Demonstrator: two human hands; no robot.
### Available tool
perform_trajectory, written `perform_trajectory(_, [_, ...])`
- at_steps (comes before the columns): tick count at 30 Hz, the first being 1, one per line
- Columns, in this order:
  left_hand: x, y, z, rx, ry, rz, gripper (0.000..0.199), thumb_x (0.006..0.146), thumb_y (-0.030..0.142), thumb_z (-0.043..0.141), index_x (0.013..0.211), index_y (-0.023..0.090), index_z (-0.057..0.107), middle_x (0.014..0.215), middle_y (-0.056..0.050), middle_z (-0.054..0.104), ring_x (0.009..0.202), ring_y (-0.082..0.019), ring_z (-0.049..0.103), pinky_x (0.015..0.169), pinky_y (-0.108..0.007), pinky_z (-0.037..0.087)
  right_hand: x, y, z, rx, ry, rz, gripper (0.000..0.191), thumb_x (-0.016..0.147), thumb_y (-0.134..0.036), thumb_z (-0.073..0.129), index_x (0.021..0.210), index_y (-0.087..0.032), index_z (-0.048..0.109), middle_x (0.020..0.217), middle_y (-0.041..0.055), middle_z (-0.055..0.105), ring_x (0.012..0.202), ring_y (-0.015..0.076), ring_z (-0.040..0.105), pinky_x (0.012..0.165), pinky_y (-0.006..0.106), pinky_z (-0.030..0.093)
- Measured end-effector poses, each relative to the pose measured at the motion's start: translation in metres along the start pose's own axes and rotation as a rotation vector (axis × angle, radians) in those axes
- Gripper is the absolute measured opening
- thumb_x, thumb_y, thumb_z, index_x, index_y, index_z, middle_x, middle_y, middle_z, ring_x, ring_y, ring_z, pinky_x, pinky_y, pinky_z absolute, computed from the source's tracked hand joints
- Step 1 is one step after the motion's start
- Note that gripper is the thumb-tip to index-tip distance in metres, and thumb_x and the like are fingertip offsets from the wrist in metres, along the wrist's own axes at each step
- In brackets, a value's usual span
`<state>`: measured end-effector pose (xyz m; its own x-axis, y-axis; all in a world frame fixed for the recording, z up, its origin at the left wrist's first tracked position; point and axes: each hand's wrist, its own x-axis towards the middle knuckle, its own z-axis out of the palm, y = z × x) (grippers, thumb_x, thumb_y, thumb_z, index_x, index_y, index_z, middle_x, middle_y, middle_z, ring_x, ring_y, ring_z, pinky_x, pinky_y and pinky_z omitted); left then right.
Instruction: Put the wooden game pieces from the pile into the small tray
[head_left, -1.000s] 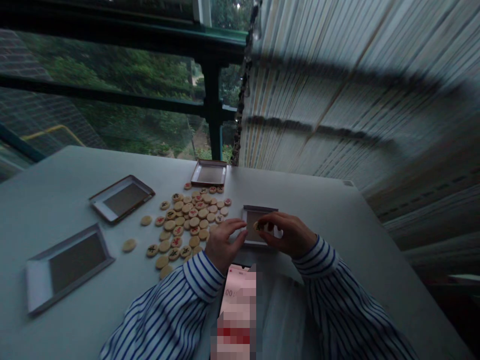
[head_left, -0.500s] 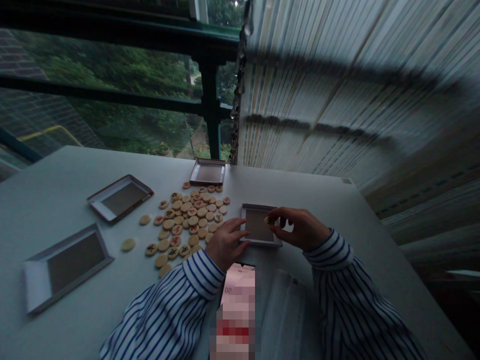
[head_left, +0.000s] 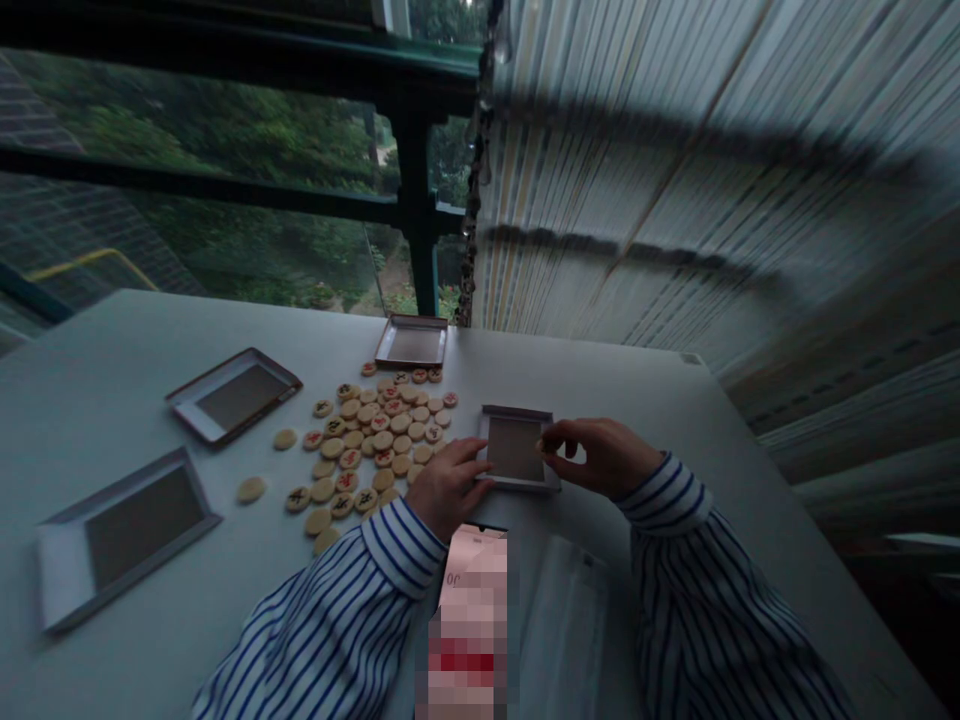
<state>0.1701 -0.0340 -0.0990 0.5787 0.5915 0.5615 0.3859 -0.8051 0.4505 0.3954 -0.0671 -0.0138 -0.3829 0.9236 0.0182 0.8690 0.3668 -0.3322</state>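
Note:
My right hand (head_left: 604,456) pinches a Chinese chess piece (head_left: 541,446) between thumb and fingers, over the right side of a shallow box tray (head_left: 517,486). Only a sliver of that piece shows. My left hand (head_left: 448,486) is at the tray's left rim, its fingers apart and reaching to the edge. Left of it spreads a pile of round wooden Chinese chess pieces (head_left: 382,441), some with red or black characters facing up and others blank side up. No piece shows on the tray's visible floor.
Three more shallow box parts lie about: a grey one (head_left: 67,565) at the left, a brown-edged one (head_left: 225,440) behind it, another (head_left: 411,364) at the far edge. A phone (head_left: 480,560) and a clear plastic bag (head_left: 566,620) lie in front. A curtain (head_left: 600,200) hangs at right.
The piece in my right hand has turned, so its dark-marked face no longer shows. My left hand stays by the tray. The whole view has shifted slightly.

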Motion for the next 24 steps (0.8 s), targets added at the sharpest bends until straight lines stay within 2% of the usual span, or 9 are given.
perform_trajectory(14, [-0.0002,-0.0002,-0.0011,-0.022,0.005,-0.011,0.015,0.073,0.021,0.056,0.086,0.016,0.061,0.100,-0.012,0.060,0.095,-0.021,0.056,0.082,-0.039,0.048,0.0005,0.0012,0.0054,-0.118,-0.107,0.078,0.017,0.073,-0.030,0.049,0.083,-0.021,0.061,0.081,0.0030,0.062,0.067,0.0123,0.055,0.059,0.022,0.037])
perform_trajectory(24, [0.0001,0.0004,-0.0015,-0.009,0.002,-0.020,0.016,0.072,0.020,0.057,0.086,0.016,0.061,0.099,-0.011,0.060,0.093,-0.021,0.056,0.082,-0.039,0.047,0.0049,-0.0017,0.0090,-0.151,-0.224,0.104,0.021,0.073,-0.031,0.048,0.085,-0.022,0.063,0.081,0.0039,0.059,0.067,0.0131,0.054,0.057,0.022,0.036])
